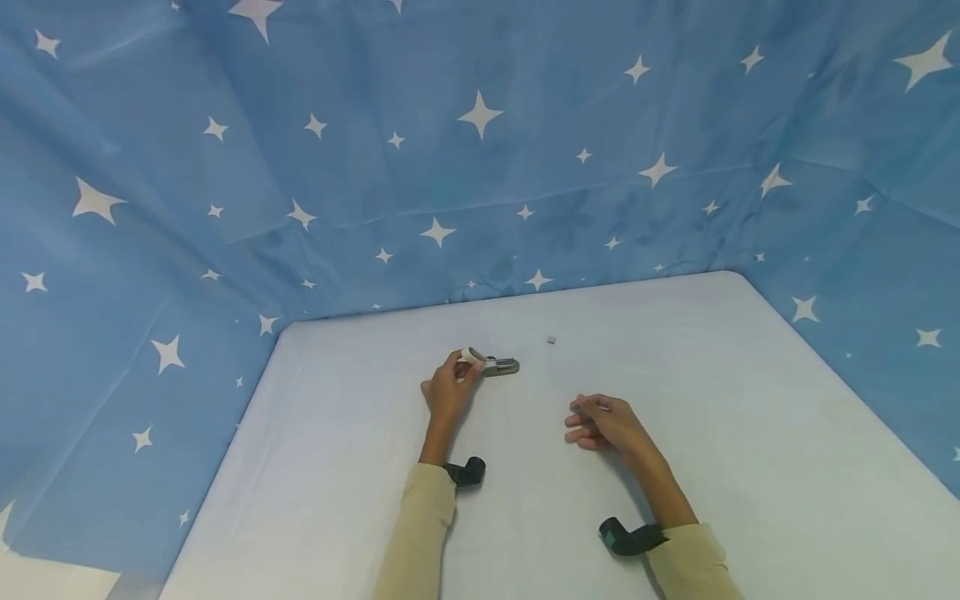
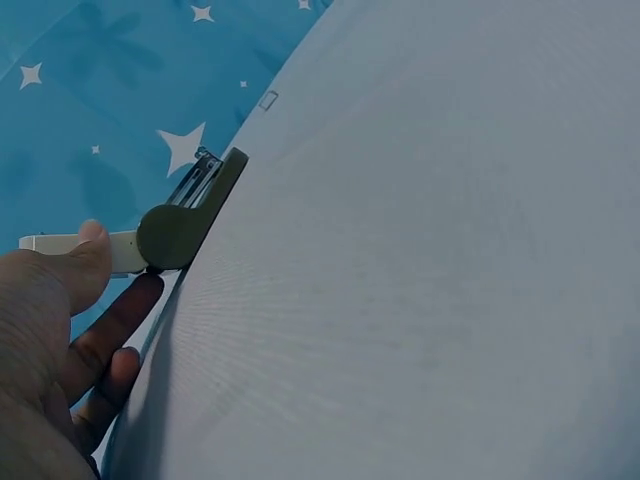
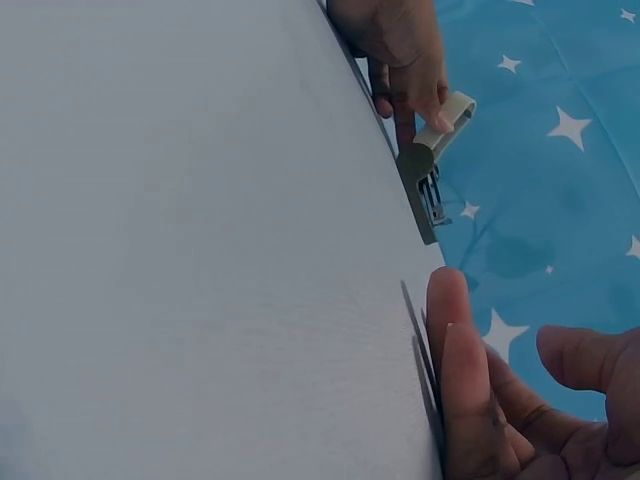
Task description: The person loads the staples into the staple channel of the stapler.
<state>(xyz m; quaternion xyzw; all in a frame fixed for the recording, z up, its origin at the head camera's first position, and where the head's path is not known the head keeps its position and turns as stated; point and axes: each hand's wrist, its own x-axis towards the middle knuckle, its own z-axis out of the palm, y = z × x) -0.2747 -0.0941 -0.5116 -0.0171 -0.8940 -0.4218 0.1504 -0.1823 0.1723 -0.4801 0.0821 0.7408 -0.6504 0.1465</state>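
Note:
A stapler (image 1: 501,367) with an olive base rests on the table, its cream top cover (image 2: 75,245) swung up and back so the metal staple channel (image 2: 195,182) is exposed. My left hand (image 1: 448,390) pinches that raised cover between thumb and fingers; in the left wrist view the lower fingers hang beside the hinge. To the right and nearer me, my right hand (image 1: 603,421) hovers low over the table with fingers apart and nothing in them. A small grey strip of staples (image 1: 551,340) lies beyond the stapler, to its right.
The white table (image 1: 315,500) has its far edge a short way behind the stapler. Blue cloth with white stars (image 1: 420,183) hangs around the back and sides. Each wrist wears a dark camera mount, such as the right one (image 1: 630,537).

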